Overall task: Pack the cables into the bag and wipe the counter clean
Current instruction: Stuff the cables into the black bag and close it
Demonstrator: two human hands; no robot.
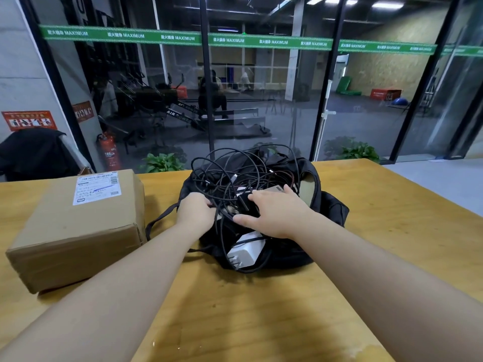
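Cables (pixel 243 171) are filling the bag (pixel 332 207); your left hand (pixel 194 211) is gripping some, your right hand (pixel 274 212) is pressing with spread fingers.

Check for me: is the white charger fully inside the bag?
No, the white charger lies at the bag's near edge with its prongs sticking out toward the counter.

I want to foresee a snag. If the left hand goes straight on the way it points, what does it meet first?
Most likely the tangle of black cables: the left hand already grips strands at the edge of the black bag. How deep the pile goes is unclear.
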